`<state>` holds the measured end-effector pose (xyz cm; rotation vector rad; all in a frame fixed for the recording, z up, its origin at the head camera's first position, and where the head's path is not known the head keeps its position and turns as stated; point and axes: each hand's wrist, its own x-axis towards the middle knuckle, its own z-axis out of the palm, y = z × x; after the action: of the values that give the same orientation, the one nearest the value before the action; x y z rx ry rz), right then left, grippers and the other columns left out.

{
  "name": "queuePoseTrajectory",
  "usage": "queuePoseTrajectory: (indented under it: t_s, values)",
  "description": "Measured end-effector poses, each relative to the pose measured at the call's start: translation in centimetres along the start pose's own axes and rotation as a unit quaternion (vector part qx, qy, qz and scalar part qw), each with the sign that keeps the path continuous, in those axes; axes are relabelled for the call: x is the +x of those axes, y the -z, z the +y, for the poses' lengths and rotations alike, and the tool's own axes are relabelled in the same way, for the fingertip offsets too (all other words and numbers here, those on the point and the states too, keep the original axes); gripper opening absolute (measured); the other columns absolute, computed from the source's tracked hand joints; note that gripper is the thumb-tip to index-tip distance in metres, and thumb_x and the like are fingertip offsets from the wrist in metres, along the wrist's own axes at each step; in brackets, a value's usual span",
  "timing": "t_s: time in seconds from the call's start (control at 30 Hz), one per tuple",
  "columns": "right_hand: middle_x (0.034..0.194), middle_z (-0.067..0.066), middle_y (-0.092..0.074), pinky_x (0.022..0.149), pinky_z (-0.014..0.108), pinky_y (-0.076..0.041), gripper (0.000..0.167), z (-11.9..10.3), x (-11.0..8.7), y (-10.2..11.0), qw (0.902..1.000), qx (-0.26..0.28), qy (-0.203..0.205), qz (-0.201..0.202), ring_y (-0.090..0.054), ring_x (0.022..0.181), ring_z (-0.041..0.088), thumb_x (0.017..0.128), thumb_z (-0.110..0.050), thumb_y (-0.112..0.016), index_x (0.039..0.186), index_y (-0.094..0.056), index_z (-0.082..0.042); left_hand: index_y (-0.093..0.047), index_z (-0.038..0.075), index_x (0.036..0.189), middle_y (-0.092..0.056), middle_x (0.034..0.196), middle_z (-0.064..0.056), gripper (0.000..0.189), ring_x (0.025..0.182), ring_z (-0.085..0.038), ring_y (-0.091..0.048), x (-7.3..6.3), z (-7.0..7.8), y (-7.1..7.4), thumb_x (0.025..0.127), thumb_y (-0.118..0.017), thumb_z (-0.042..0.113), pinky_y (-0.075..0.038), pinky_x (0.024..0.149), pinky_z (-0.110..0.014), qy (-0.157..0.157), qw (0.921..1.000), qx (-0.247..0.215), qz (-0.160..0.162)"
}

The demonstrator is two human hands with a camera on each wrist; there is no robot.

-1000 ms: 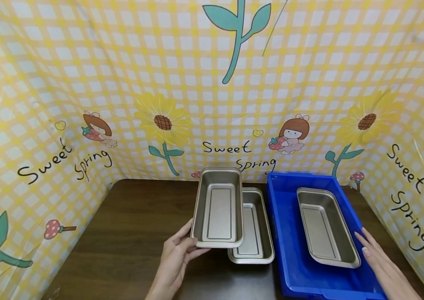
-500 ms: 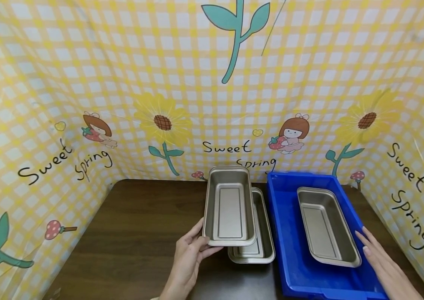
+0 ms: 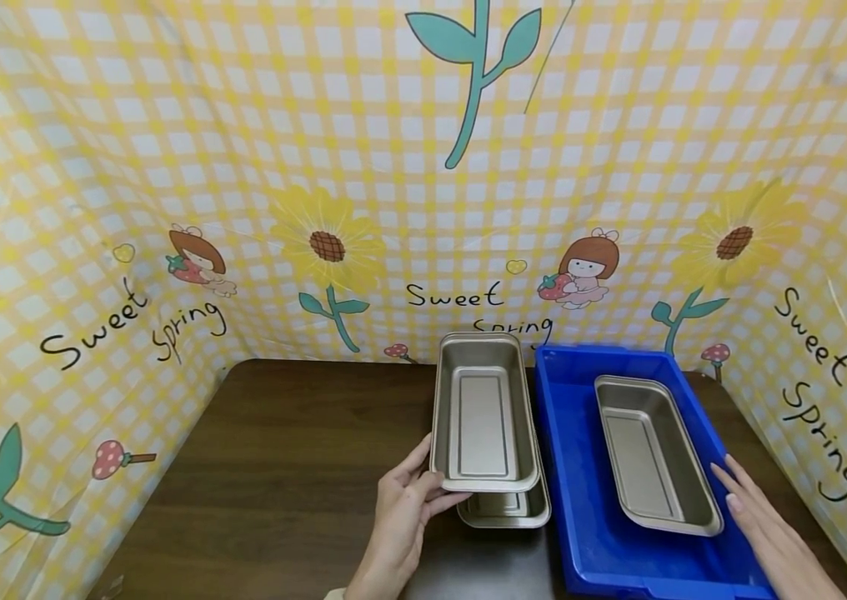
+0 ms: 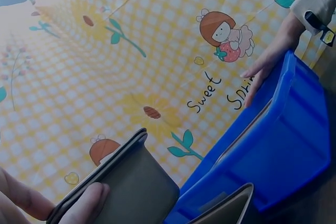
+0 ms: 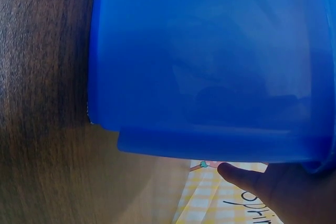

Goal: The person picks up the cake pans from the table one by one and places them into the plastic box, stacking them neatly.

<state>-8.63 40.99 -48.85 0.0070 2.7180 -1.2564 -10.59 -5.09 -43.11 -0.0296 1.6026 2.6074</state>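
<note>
My left hand (image 3: 403, 508) grips the near left corner of a metal loaf pan (image 3: 483, 417), thumb at the rim and fingers beneath. This pan is held raised over a second loaf pan (image 3: 506, 510), which it mostly covers in the head view. In the left wrist view the held loaf pan (image 4: 139, 182) shows its outer side. A third loaf pan (image 3: 656, 454) lies in the blue tray (image 3: 577, 533), towards its right side. My right hand (image 3: 776, 529) rests with straight fingers at the tray's right rim, holding nothing.
The dark wooden table (image 3: 273, 467) carries the tray at its right side. A yellow checked cloth (image 3: 423, 208) with flowers and cartoon figures hangs behind and along both sides. The second pan stands close to the tray's left wall.
My left hand has carried its loaf pan to the right, and the pan now covers more of the one below. My right hand stays at the tray's rim.
</note>
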Motion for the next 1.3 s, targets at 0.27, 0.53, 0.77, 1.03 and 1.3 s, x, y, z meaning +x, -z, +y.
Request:
queuePoseTrajectory:
  t_s: [0.27,0.53,0.77,1.03,1.3]
  values:
    - [0.174,0.026,0.012,0.101,0.092,-0.011,0.075,0.0,0.1,0.2,0.9999,-0.008,-0.008,-0.001,0.008,0.152,0.062,0.115,-0.05,-0.026,0.168,-0.01,0.001,-0.031,-0.014,0.158,-0.041,0.153,-0.041,0.065,0.11,-0.037,-0.071,0.3,-0.4,-1.8,0.095,-0.048,-0.01,-0.064,0.087,-0.042,-0.002,0.9998,-0.014,-0.014]
    - [0.174,0.025,0.011,0.102,0.091,-0.012,0.076,-0.1,0.1,0.1,0.9999,-0.012,-0.011,-0.001,0.006,0.152,0.061,0.115,-0.051,-0.026,0.169,-0.01,-0.001,-0.032,-0.016,0.157,-0.04,0.154,-0.041,0.065,0.113,-0.041,-0.069,0.4,-0.8,-3.6,0.094,-0.049,-0.011,-0.064,0.086,-0.045,-0.001,0.9992,-0.03,-0.026]
    - [0.175,0.024,0.009,0.102,0.091,-0.015,0.073,-0.1,0.0,0.0,0.9997,-0.023,-0.003,0.006,0.004,0.153,0.061,0.115,-0.05,-0.026,0.169,-0.011,-0.003,-0.033,-0.017,0.156,-0.042,0.154,-0.039,0.067,0.114,-0.045,-0.068,0.5,-1.1,-5.1,0.091,-0.049,-0.013,-0.064,0.085,-0.047,0.003,0.9987,-0.033,-0.038]
    - [0.175,0.024,0.008,0.102,0.091,-0.014,0.073,-0.2,-0.1,-0.1,0.9997,-0.025,-0.001,0.006,0.004,0.153,0.061,0.115,-0.05,-0.026,0.169,-0.013,-0.003,-0.036,-0.016,0.154,-0.049,0.149,-0.038,0.066,0.106,-0.045,-0.071,0.5,-1.5,-6.8,0.09,-0.052,-0.013,-0.065,0.083,-0.045,0.01,0.9987,-0.036,-0.035]
    - [0.175,0.023,0.008,0.103,0.091,-0.012,0.073,-0.2,-0.1,-0.1,0.9997,-0.022,-0.002,0.006,0.004,0.153,0.06,0.115,-0.05,-0.026,0.169,-0.012,-0.003,-0.038,-0.015,0.154,-0.052,0.146,-0.038,0.064,0.105,-0.044,-0.071,0.7,-2.1,-8.3,0.092,-0.051,-0.013,-0.065,0.081,-0.042,0.008,0.9987,-0.026,-0.043]
